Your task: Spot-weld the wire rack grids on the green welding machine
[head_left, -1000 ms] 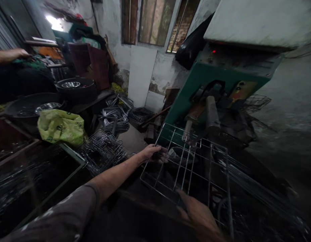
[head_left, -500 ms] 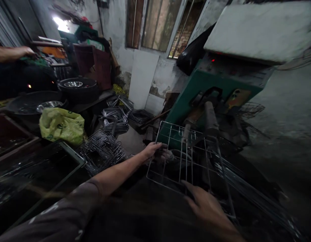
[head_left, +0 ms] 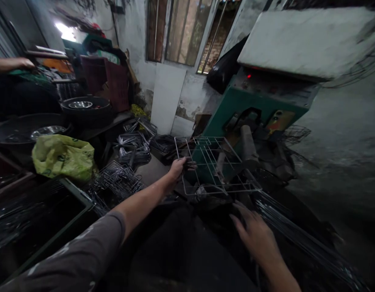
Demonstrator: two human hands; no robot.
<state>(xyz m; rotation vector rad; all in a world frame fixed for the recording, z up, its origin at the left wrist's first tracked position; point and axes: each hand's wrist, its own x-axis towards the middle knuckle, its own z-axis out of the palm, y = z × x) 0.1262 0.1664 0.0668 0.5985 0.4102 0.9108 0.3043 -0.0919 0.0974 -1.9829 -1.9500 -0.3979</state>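
Observation:
My left hand (head_left: 179, 167) grips the left side of a wire rack (head_left: 209, 162), a rectangular grid of thin metal rods. The rack hangs in front of the green machine (head_left: 224, 107), and its far part overlaps the machine's lower cylindrical arm (head_left: 219, 164). Just below the rack's near edge is my right hand (head_left: 251, 227), apart from the wire, with thumb and fingers spread and nothing visible in them. The upper cylindrical arm (head_left: 248, 142) sticks out over the rack's right part.
Bundles of thin rods (head_left: 297, 231) lie at the right. Bent wire frames (head_left: 134, 146) and a wire pile (head_left: 119, 182) are at left, near a yellow-green bag (head_left: 64, 156) and a metal-edged bin (head_left: 78, 194). A co-worker's hand (head_left: 23, 63) shows at far left.
The rack has swung flatter and turned in my left hand, its near edge rising. My right hand has come off the near edge and now sits below it. The view has shifted slightly.

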